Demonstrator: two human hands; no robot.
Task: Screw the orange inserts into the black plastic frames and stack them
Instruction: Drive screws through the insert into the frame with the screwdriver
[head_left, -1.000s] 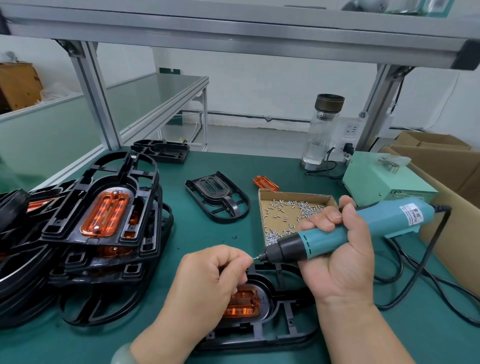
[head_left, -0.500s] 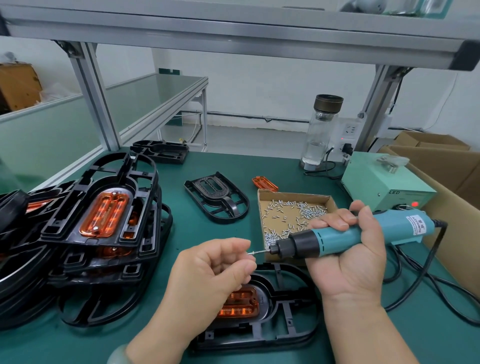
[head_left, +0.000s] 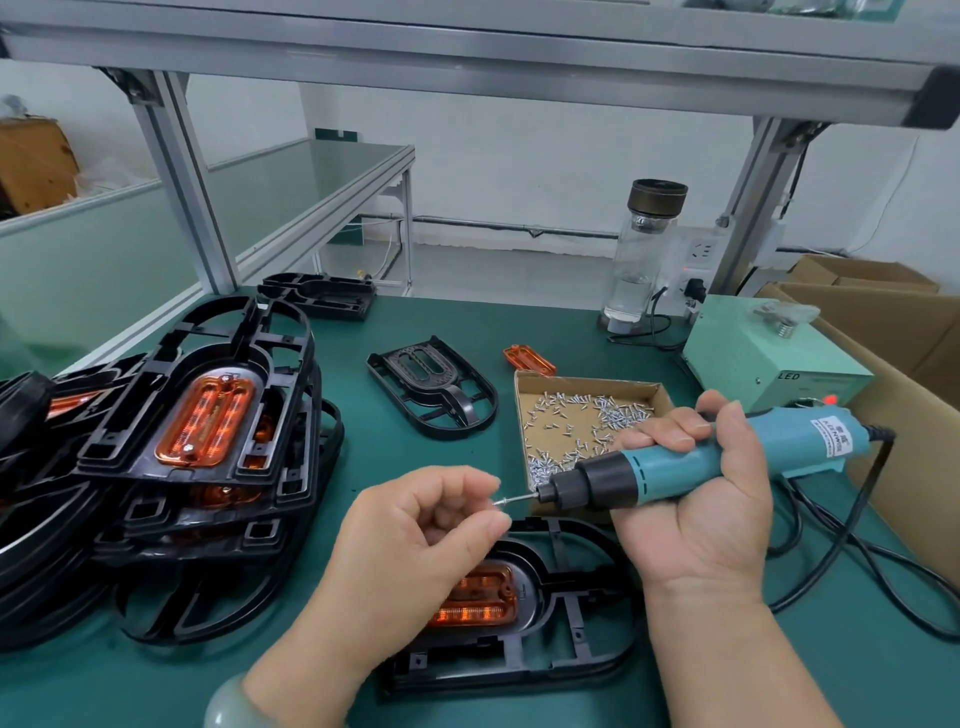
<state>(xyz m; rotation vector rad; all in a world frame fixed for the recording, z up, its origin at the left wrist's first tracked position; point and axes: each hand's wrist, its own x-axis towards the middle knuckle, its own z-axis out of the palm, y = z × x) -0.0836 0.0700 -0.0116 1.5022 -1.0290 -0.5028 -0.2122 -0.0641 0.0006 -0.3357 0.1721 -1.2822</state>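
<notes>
Pretty clearly a small factory assembly station: green-matted bench (head_left: 426, 322) under an aluminium-profile rack (head_left: 182, 182). Left of the cardboard tray of screws (head_left: 587, 379) sits a pile of black frames (head_left: 130, 426). Right of it there's a pale green power box (head_left: 753, 358) and brown cartons (head_left: 909, 332).

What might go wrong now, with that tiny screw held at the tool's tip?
The screw, pinched by the left hand at the screwdriver tip, may slip and fall into the black frame below. Those fingers are right at the tip; an accidental spin might nick them. The tilted stack of finished frames might slide.
</notes>
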